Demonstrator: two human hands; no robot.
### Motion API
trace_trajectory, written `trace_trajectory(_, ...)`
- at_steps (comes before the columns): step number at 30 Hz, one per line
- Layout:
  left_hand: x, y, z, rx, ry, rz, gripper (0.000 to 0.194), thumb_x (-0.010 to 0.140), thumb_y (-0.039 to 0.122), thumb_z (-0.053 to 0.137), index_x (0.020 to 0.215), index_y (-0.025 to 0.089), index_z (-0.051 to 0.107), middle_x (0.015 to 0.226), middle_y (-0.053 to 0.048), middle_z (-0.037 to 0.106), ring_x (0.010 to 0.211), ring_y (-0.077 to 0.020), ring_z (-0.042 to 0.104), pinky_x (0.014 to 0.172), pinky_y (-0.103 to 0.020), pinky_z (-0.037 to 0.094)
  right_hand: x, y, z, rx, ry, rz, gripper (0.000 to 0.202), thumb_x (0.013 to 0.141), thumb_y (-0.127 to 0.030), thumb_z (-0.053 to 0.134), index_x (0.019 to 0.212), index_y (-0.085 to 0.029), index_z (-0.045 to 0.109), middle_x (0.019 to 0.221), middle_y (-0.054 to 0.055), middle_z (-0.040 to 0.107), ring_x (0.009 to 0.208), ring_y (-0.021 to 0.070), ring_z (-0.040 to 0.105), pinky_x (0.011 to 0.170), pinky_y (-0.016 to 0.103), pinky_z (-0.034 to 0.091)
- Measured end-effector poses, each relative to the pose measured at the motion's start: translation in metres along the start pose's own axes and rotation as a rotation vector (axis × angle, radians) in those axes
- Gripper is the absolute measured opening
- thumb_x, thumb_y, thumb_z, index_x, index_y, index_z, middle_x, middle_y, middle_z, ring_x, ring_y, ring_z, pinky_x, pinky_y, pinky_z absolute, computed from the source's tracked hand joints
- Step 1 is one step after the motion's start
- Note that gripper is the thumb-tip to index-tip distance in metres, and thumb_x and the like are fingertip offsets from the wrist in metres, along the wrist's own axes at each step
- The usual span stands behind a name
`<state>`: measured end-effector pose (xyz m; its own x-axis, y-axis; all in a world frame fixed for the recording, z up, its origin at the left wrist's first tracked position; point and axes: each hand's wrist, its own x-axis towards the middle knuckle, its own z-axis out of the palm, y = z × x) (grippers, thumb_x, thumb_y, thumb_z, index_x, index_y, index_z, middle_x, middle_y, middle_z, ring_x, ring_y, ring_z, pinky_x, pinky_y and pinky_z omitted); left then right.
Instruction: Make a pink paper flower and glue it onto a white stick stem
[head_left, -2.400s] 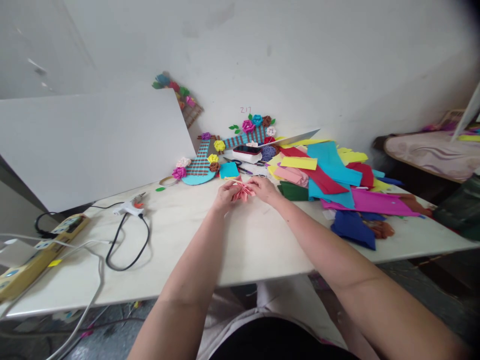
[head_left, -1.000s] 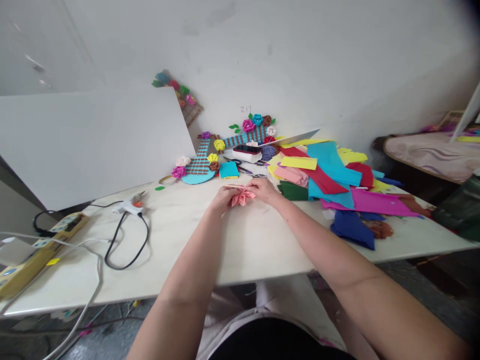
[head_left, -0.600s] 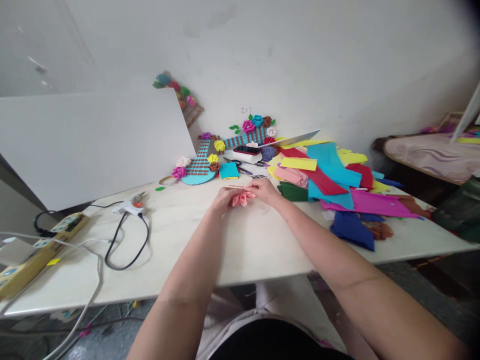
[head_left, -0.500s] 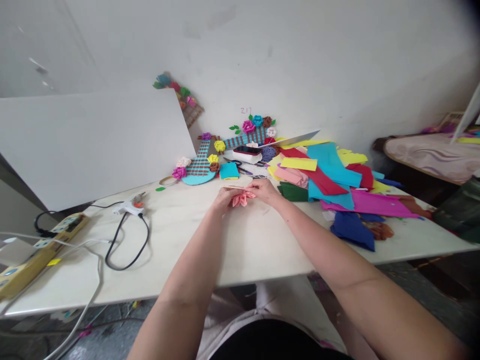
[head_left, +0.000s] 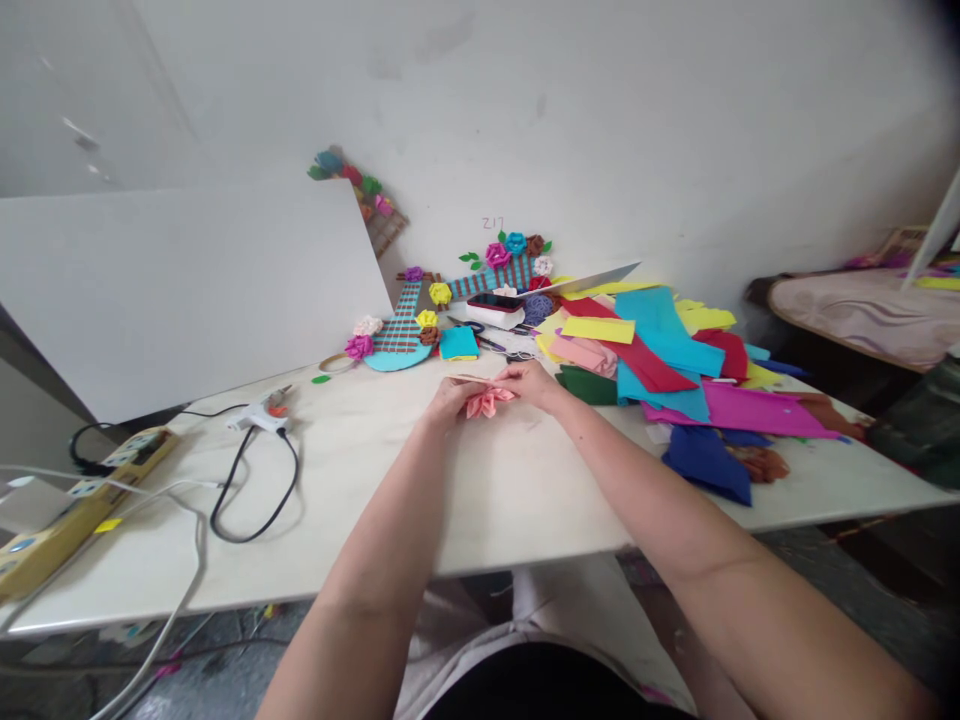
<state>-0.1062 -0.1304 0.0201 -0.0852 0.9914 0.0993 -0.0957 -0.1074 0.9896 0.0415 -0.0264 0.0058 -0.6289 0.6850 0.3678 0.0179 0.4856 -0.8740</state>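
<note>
A pink paper flower (head_left: 489, 402) with pointed petals is held between both hands over the middle of the table. My left hand (head_left: 450, 399) grips its left side, fingers closed. From the right, my right hand (head_left: 529, 383) pinches the flower's upper edge. A thin pale strip or stick (head_left: 472, 378) runs along the top between the fingers; what it is I cannot make out. The fingertips partly hide the flower. Just beyond the hands lies a stack of blue, yellow and red paper squares (head_left: 458, 343).
A glue gun (head_left: 262, 412) with a looped black cord and a yellow power strip (head_left: 90, 505) lie at left. Coloured paper sheets (head_left: 660, 340) are heaped at right. Flower-decorated turquoise cutouts (head_left: 401, 335), scissors (head_left: 487, 342) and a phone on a white box (head_left: 495, 305) are at the back.
Both hands stay in nearly the same place. Slightly more of the pink petals shows below the fingers, and the view has shifted very little.
</note>
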Motion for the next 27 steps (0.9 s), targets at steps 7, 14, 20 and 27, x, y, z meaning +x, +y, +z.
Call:
trace_trajectory(7,-0.004,0.008,0.001,0.079,0.007,-0.056,0.017,0.064,0.026,0.065,0.060,0.009,0.067,0.054,-0.009,0.063,0.038,-0.0120,0.049,0.040,-0.024,0.030,-0.003,-0.005,0.001,0.063,0.006,0.009,0.032,0.058,-0.046,0.074,0.066,-0.015,0.073,0.060,0.002,0.064,0.058,0.0134,0.055,0.055,0.026,0.046)
trace_trajectory(14,-0.003,0.006,0.003,0.067,0.001,-0.048,0.014,0.062,0.023,0.064,0.057,0.011,0.064,0.050,-0.007,0.061,0.036,-0.0108,0.046,0.039,-0.024,0.028,-0.005,-0.009,-0.001,0.076,0.000,0.067,0.033,0.054,-0.046,0.078,0.065,-0.015,0.072,0.060,0.001,0.065,0.058,0.0137,0.057,0.058,0.027,0.049)
trace_trajectory(20,0.005,-0.003,0.001,-0.015,0.007,-0.079,0.017,0.063,0.026,0.066,0.060,0.011,0.064,0.048,-0.006,0.060,0.035,-0.0123,0.048,0.038,-0.024,0.028,-0.005,-0.009,-0.001,0.117,0.000,0.106,0.031,0.053,-0.043,0.079,0.066,-0.014,0.072,0.059,0.001,0.065,0.056,0.0126,0.057,0.056,0.026,0.048)
trace_trajectory(27,0.004,-0.004,0.000,-0.030,0.022,-0.041,0.040,0.068,0.047,0.069,0.060,0.010,0.062,0.048,-0.007,0.060,0.033,-0.0111,0.047,0.036,-0.024,0.029,-0.004,-0.013,0.002,0.150,-0.003,0.072,0.025,0.055,-0.036,0.077,0.065,-0.014,0.071,0.060,0.002,0.065,0.057,0.0125,0.057,0.057,0.026,0.048)
